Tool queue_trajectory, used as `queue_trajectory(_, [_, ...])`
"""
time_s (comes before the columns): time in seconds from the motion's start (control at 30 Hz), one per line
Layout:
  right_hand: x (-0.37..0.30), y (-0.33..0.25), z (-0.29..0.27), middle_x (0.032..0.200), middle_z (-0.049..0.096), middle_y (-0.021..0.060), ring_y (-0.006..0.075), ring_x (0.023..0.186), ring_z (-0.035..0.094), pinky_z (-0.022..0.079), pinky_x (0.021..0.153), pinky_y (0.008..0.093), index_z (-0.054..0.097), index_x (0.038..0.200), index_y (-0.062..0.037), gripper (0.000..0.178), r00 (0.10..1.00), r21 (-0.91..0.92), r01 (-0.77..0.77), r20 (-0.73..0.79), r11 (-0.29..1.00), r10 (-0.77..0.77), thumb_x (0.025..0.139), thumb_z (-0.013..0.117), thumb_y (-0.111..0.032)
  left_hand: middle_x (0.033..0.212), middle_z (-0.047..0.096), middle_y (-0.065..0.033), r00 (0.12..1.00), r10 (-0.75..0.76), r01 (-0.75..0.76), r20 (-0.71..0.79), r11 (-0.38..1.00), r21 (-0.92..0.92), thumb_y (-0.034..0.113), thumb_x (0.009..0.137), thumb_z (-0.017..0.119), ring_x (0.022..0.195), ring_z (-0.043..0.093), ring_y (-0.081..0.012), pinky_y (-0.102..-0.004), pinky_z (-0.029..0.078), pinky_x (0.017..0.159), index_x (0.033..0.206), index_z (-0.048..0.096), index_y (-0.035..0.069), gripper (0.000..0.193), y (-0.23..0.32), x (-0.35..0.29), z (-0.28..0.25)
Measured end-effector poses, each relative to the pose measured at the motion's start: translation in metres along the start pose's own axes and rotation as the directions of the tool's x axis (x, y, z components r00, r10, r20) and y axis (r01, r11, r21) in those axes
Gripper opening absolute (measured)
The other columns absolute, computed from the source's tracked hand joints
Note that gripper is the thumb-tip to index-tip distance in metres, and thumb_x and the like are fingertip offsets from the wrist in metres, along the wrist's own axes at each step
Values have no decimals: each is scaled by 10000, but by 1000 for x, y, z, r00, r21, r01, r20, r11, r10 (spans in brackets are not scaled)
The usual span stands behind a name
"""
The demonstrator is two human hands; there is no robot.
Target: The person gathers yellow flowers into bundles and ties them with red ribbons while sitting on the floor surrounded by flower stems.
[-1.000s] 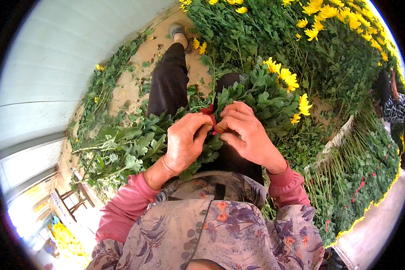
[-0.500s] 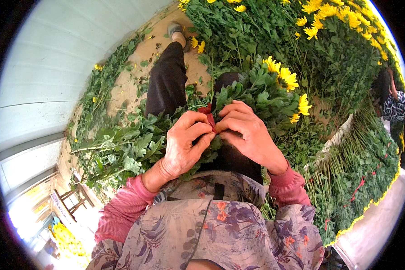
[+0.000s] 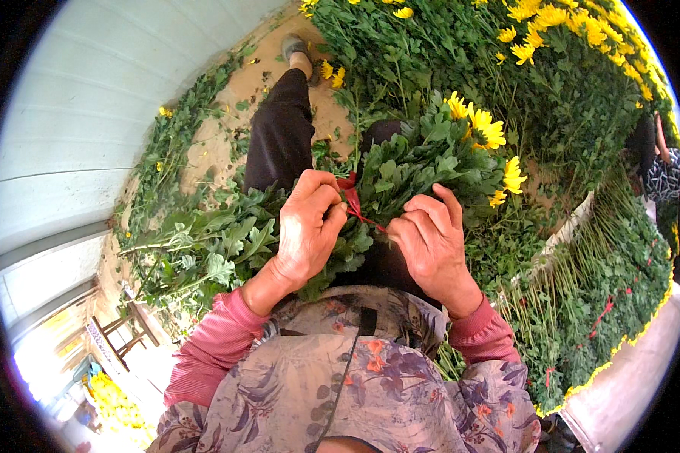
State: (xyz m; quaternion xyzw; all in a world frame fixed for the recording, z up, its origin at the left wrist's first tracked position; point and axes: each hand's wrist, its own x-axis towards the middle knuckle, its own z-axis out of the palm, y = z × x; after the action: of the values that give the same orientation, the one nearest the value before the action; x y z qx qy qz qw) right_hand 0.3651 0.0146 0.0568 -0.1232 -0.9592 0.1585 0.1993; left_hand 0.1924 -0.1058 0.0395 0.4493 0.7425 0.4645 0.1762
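Across my lap lies a bunch of yellow chrysanthemums (image 3: 408,162), its blooms to the right and its leafy stems to the left. A red ribbon (image 3: 353,200) goes about the middle of the bunch. My left hand (image 3: 308,226) is closed, its fingertips pinching the ribbon on the left side. The ribbon's thin twisted end runs to my right hand (image 3: 433,240), which pinches it between thumb and forefinger. Leaves hide how the ribbon passes under the bunch.
Heaped chrysanthemums (image 3: 446,53) cover the ground ahead and to the right. Bundled stems with red ties (image 3: 604,309) lie at the lower right, near another person (image 3: 663,177). A pale panelled wall (image 3: 75,121) rises at the left. A wooden stool (image 3: 125,332) stands behind at the lower left.
My hands have drawn apart: the right moved right and the left slightly left. The red ribbon's end now stretches between them, showing more of it.
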Motion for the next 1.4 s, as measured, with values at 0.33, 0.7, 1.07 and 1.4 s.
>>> queue_trajectory(0.33, [-15, -31, -4, 909, 589, 69, 292, 928, 585, 479, 824, 478, 630, 869, -71, 228, 984, 116, 28, -180, 993, -7, 678, 754, -67, 1360, 465, -163, 955, 121, -209, 271, 923, 324, 351, 609, 834, 1309, 385, -370, -605, 228, 1101, 1299, 498, 112, 805, 38, -22, -39])
queue_trajectory(0.7, [-33, -29, 87, 1483, 389, 61, 250, 1320, 410, 346, 1102, 441, 393, 1441, -113, 560, 718, 670, -350, 641, -655, 271, 1000, 478, -448, 1505, 259, -227, 964, -168, -21, 204, 720, 694, 349, 529, 891, 1369, 264, -463, -635, 192, 1092, 1512, 240, 181, 1191, 10, -91, -114])
queue_trajectory(1.07, [2, -5, 3, 1496, 365, 115, 335, 1350, 381, 340, 1114, 550, 358, 1466, -126, 710, 457, 945, -2, 291, -326, 841, 900, 649, -440, 1516, 256, -239, 982, 149, -184, 113, 676, 714, 419, 591, 858, 1405, 238, -428, -599, 151, 1140, 1513, 214, 189, 1148, 18, -30, -156])
queue_trajectory(1.4, [-46, 45, -42, 1463, 427, 128, 329, 1321, 425, 380, 1095, 511, 411, 1434, -88, 618, 347, 938, 210, 192, -276, 918, 940, 608, -403, 757, 627, -148, 990, -22, -46, 136, 878, 477, 479, 844, 662, 767, 615, -348, -451, 465, 726, 1070, 644, 100, 441, -99, -42, -194])
